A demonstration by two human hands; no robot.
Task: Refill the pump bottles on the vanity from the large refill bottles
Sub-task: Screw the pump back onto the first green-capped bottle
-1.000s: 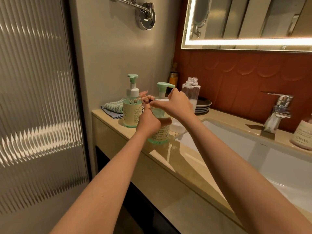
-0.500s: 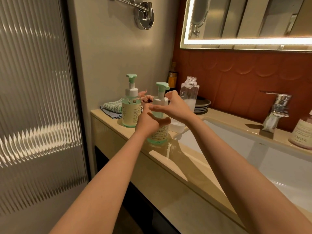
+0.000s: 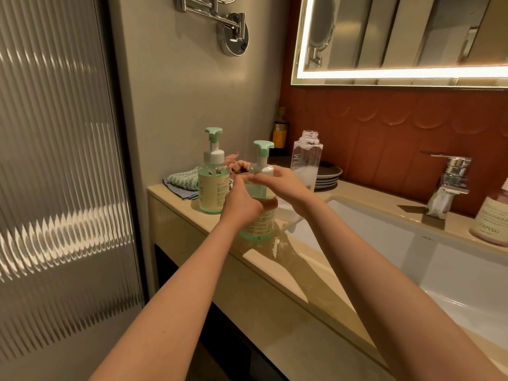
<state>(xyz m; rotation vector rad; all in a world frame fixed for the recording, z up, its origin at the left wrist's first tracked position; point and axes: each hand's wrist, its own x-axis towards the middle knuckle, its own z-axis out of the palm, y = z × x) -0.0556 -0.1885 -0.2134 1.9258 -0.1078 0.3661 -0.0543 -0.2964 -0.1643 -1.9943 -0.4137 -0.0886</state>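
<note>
A clear pump bottle [image 3: 260, 224] with a green pump head and pale green liquid stands near the front of the beige vanity top [image 3: 275, 259]. My left hand [image 3: 241, 200] wraps around its body. My right hand [image 3: 286, 185] grips its white collar just below the pump head. A second, matching pump bottle [image 3: 214, 185] stands to the left, untouched. Behind my right hand stands a tall clear refill bottle [image 3: 307, 158] with its cap off and a little whitish liquid at the bottom.
A white sink basin [image 3: 384, 243] lies to the right with a chrome faucet [image 3: 448, 182]. A pink bottle [image 3: 492, 218] stands at the far right. Stacked dark plates [image 3: 328, 174] and a folded cloth [image 3: 178, 182] sit at the back. Ribbed glass [image 3: 55, 160] is at left.
My right hand has slid down from covering the green pump head to the white collar, so the pump head now shows. The left hand has stayed on the bottle.
</note>
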